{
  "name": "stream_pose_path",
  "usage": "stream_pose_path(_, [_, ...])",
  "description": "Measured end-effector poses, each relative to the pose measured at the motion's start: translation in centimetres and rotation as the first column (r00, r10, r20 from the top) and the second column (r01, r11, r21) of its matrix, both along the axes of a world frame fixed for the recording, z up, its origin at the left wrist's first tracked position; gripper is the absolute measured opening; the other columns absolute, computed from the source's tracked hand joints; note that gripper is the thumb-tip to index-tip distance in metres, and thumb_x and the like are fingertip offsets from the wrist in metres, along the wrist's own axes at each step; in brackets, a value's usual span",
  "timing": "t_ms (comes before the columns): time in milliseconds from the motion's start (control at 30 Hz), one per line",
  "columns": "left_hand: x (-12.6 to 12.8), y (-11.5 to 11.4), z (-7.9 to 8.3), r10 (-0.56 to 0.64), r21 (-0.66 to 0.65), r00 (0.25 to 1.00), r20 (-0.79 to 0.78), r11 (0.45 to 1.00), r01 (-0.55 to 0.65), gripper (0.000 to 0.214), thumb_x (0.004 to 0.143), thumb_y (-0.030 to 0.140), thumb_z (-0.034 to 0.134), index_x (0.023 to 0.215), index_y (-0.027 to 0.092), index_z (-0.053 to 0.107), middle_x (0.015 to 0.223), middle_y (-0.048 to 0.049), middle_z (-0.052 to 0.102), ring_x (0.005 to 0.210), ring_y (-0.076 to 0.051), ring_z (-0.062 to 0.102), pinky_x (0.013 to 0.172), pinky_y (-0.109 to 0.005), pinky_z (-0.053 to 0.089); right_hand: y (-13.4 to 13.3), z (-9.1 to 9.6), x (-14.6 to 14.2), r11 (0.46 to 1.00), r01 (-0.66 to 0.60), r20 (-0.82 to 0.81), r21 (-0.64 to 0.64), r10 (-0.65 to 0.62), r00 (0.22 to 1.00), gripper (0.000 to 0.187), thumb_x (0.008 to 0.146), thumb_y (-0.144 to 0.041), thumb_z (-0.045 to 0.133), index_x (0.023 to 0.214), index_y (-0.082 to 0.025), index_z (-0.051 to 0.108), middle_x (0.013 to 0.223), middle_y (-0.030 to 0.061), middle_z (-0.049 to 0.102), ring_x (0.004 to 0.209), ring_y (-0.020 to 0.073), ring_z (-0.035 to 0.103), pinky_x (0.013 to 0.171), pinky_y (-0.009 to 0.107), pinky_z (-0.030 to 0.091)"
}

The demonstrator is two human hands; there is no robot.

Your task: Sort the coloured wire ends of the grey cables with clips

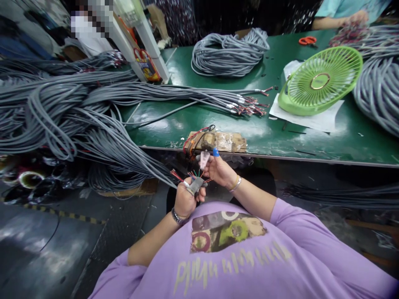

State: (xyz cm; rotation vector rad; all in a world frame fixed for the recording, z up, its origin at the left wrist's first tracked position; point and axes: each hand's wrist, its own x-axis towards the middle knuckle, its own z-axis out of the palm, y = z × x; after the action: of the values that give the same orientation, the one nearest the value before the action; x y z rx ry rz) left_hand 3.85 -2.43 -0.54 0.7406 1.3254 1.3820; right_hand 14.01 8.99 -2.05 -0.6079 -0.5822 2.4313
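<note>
My left hand point(186, 199) is closed round the end of a grey cable, with a flat grey piece point(195, 185) at its fingers. Thin coloured wires point(198, 173) fan out just above that piece, and some red wires poke out at its left. My right hand point(220, 171), a blue cover on one fingertip, is close above the wires. A small pale, see-through piece point(204, 159) shows at its fingers; what it is I cannot make out. Both hands are in front of the bench's near edge. A bundle of grey cables point(146, 155) runs from the left towards my left hand.
On the green bench point(168, 131) lie a wooden block point(229, 142) with wires, cable ends point(246, 106), a coiled cable point(229, 54), orange-handled scissors point(307, 40) and a green fan point(321, 81). A white post point(152, 45) stands at the left. Another person's hand point(358, 18) is at the far right.
</note>
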Motion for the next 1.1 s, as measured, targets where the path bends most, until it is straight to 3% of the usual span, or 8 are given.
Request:
stream_pose_path(133, [0.4, -0.3, 0.5, 0.079, -0.001, 0.997, -0.001, 0.997, -0.079, 0.026, 0.078, 0.041, 0.064, 0.073, 0.016, 0.058, 0.050, 0.0026, 0.061, 0.034, -0.007, 0.051, 0.032, -0.016, 0.031, 0.0, 0.2, 0.1, 0.998, 0.023, 0.005, 0.057, -0.024, 1.000, 0.037, 0.078, -0.050, 0.067, 0.091, -0.016, 0.066, 0.071, 0.0000, 0.060, 0.055, 0.0075, 0.045, 0.050, 0.019, 0.037])
stream_pose_path(233, [0.7, 0.1, 0.8, 0.112, 0.017, 0.994, -0.007, 0.994, -0.112, 0.028, 0.078, 0.041, 0.064, 0.072, 0.015, 0.057, 0.052, 0.0016, 0.062, 0.035, -0.007, 0.051, 0.033, -0.016, 0.030, -0.3, 0.0, -0.1, 0.981, 0.106, 0.007, 0.164, -0.109, 0.994, 0.037, 0.070, -0.048, 0.075, 0.084, -0.016, 0.064, 0.066, -0.0021, 0.055, 0.054, 0.0070, 0.041, 0.049, 0.019, 0.033])
stream_pose_path(400, [1.0, 0.9, 0.9, 0.129, 0.026, 0.991, -0.023, 0.991, -0.128, 0.030, 0.079, 0.042, 0.063, 0.069, 0.015, 0.057, 0.050, 0.0010, 0.062, 0.035, -0.007, 0.051, 0.033, -0.016, 0.029, -0.9, -0.7, -0.6, 0.859, 0.300, 0.118, 0.415, -0.378, 0.918, 0.048, 0.074, -0.063, 0.064, 0.067, -0.016, 0.059, 0.055, -0.0031, 0.047, 0.052, 0.0073, 0.036, 0.049, 0.021, 0.030])
stream_pose_path(467, [1.1, 1.0, 0.8, 0.133, 0.016, 0.991, -0.021, 0.991, -0.133, 0.030, 0.078, 0.043, 0.064, 0.069, 0.015, 0.056, 0.050, 0.0011, 0.061, 0.034, -0.007, 0.051, 0.033, -0.016, 0.029, -0.8, -0.8, -0.8, 0.897, 0.259, 0.108, 0.358, -0.315, 0.943, 0.050, 0.073, -0.066, 0.063, 0.072, -0.016, 0.061, 0.059, -0.0021, 0.051, 0.052, 0.0076, 0.038, 0.049, 0.021, 0.032])
stream_pose_path(567, [1.1, 1.0, 0.5, 0.137, 0.005, 0.990, -0.029, 0.991, -0.137, 0.031, 0.078, 0.043, 0.065, 0.068, 0.015, 0.056, 0.051, 0.0012, 0.062, 0.034, -0.007, 0.051, 0.033, -0.016, 0.030, -0.4, -0.7, -1.1, 0.981, 0.129, 0.053, 0.148, -0.138, 0.989, 0.051, 0.072, -0.066, 0.063, 0.083, -0.016, 0.065, 0.067, 0.0006, 0.057, 0.054, 0.0089, 0.044, 0.048, 0.022, 0.036])
stream_pose_path(667, [1.1, 0.9, 0.2, 0.131, 0.001, 0.991, -0.037, 0.991, -0.131, 0.030, 0.079, 0.042, 0.064, 0.069, 0.015, 0.057, 0.051, 0.0011, 0.062, 0.035, -0.007, 0.052, 0.033, -0.016, 0.030, -0.1, -0.5, -1.5, 0.993, 0.117, 0.027, 0.011, -0.117, 0.993, 0.048, 0.074, -0.061, 0.065, 0.081, -0.014, 0.066, 0.068, 0.0016, 0.060, 0.054, 0.0089, 0.048, 0.048, 0.021, 0.037])
stream_pose_path(900, [1.1, 0.8, 0.0, 0.119, -0.016, 0.992, -0.030, 0.993, -0.120, 0.032, 0.078, 0.044, 0.065, 0.067, 0.015, 0.056, 0.051, 0.0012, 0.061, 0.035, -0.007, 0.053, 0.033, -0.016, 0.031, -0.4, -0.3, -1.9, 0.980, 0.200, 0.007, -0.021, -0.200, 0.980, 0.045, 0.076, -0.058, 0.066, 0.080, -0.014, 0.066, 0.068, 0.0010, 0.061, 0.054, 0.0081, 0.049, 0.047, 0.019, 0.039])
stream_pose_path(1100, [0.7, 0.2, -0.5, 0.090, 0.006, 0.993, -0.073, 0.996, -0.090, 0.030, 0.081, 0.044, 0.062, 0.070, 0.016, 0.057, 0.052, 0.0019, 0.062, 0.035, -0.007, 0.051, 0.034, -0.016, 0.030, -0.7, -1.0, -0.2, 0.999, 0.011, -0.010, 0.050, -0.011, 1.000, 0.055, 0.074, -0.069, 0.060, 0.083, -0.015, 0.064, 0.070, 0.0016, 0.060, 0.055, 0.0085, 0.049, 0.049, 0.020, 0.041])
